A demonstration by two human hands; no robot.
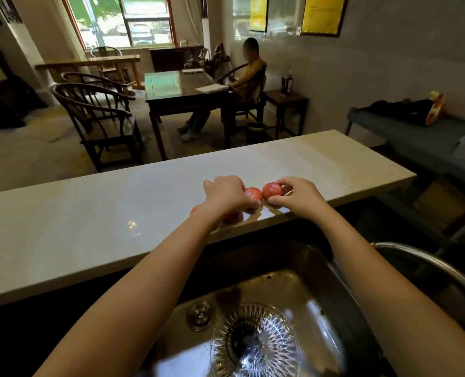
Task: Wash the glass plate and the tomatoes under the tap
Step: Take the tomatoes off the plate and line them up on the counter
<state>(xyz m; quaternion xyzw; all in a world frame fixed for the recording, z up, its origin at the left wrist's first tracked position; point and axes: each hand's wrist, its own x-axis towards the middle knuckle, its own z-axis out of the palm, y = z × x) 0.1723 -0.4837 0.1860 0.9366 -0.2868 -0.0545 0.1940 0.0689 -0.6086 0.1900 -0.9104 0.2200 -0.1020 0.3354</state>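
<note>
At the counter's (90,219) near edge, the left hand (227,195) clasped the left tomato (253,194), the right hand (300,197) the right tomato (272,190). Both looked smooth and soft, probably best cupped whole. The fragile glass plate (255,346) lay in the sink (293,262).

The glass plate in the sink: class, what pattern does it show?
The clear glass plate has a cut starburst pattern of radiating lines; the head view shows it best.

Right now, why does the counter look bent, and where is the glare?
Head view: the wide-angle lens bows the counter; daylight from the window sheens its glossy top; the glass plate in the sink sparkles; the far room looks soft and dim.
</note>
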